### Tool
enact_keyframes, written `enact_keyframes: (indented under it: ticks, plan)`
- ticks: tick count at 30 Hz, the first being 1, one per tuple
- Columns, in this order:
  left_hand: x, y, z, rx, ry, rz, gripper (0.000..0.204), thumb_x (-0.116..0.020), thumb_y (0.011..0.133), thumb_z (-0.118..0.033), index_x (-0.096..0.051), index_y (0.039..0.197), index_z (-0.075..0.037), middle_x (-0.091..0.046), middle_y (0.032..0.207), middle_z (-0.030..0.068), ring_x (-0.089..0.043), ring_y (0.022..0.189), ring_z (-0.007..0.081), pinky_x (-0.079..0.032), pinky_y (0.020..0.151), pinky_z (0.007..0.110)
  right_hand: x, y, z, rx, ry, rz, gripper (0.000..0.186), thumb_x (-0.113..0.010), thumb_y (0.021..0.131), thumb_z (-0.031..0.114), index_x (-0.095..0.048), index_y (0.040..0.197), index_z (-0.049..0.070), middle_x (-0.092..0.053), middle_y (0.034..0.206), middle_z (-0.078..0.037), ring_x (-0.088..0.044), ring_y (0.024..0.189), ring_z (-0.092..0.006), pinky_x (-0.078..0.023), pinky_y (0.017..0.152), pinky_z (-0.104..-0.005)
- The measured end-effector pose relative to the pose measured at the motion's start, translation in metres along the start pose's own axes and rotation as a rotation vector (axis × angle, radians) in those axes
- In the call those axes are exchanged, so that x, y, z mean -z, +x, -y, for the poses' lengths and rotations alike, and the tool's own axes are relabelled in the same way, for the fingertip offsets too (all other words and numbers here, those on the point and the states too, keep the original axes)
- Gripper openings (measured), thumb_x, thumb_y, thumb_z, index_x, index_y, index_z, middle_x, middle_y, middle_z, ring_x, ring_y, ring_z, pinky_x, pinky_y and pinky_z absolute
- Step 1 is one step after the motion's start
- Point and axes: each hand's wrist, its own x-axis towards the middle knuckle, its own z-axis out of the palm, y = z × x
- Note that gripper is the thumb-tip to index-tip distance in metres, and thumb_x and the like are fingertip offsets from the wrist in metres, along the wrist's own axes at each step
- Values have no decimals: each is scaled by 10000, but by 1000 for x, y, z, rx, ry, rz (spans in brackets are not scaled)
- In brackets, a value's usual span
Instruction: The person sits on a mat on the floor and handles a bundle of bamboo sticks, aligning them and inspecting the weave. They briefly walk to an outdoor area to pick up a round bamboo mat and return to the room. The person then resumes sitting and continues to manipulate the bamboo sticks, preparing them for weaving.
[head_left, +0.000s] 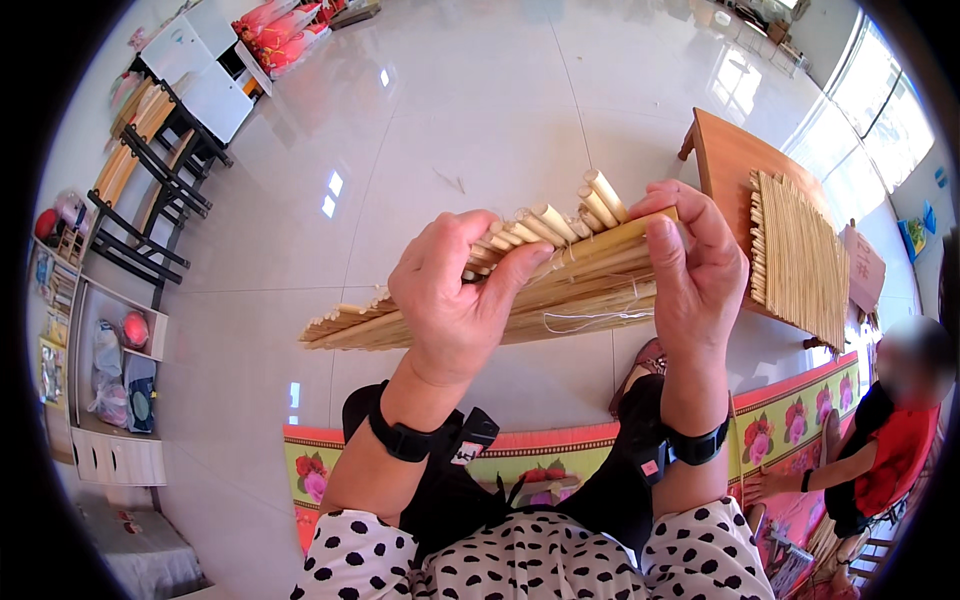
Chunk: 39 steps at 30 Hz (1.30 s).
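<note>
Above my knees I hold up a mat of pale straw-coloured stalks (575, 278), tied side by side with thread. Its cut stalk ends stick up between my hands, a few of them higher than the others near the right. My left hand (450, 285) is closed on the mat's upper edge, thumb in front and fingers partly hidden behind the stalks. My right hand (697, 262) pinches the end of the outermost stalk at the right, between thumb and fingers. A loose white thread (595, 320) hangs across the front of the mat.
A similar stalk mat (800, 255) lies on a wooden table (722, 140) to the right. Another person (890, 465) in red sits at the lower right, one hand on the flowered cloth (800, 410). Wooden-topped black chairs (150, 165) and a shelf unit (120, 450) stand left.
</note>
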Motion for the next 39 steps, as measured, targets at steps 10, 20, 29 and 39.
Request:
enact_keyframes:
  ticks: [10, 20, 29, 39]
  plan:
    - [-8, -1, -7, -4, 17, 14, 331, -774, 616, -153, -501, 750, -22, -480, 594, 61, -424, 489, 168, -340, 432, 256, 7, 1, -7, 25, -45, -48, 96, -578, 818, 122, -565, 791, 31, -562, 809, -40, -498, 796, -121, -399, 467, -190]
    - [-7, 1, -6, 24, 62, -10, 312, -761, 644, -187, -524, 756, -18, -511, 601, 66, -449, 501, 154, -369, 454, 240, 7, 2, -10, 97, -176, -104, 116, -553, 833, 153, -581, 836, 41, -578, 889, -62, -504, 895, -174, -395, 776, -265]
    - [33, 21, 21, 369, -189, -214, 133, -595, 816, -82, -533, 895, 5, -588, 833, 37, -523, 737, 63, -430, 679, 208, 52, 10, -44, -136, -40, -559, 227, -503, 865, 154, -533, 1037, 8, -535, 970, -72, -510, 852, -153, -409, 773, -262]
    - [76, 34, 34, 406, -441, -407, 131, -549, 854, -141, -499, 883, -23, -578, 824, 35, -538, 723, 74, -448, 648, 224, 86, 8, -54, -472, 125, -843, 437, -532, 825, 231, -379, 1205, 79, -438, 1113, -42, -402, 994, -131, -330, 837, -318]
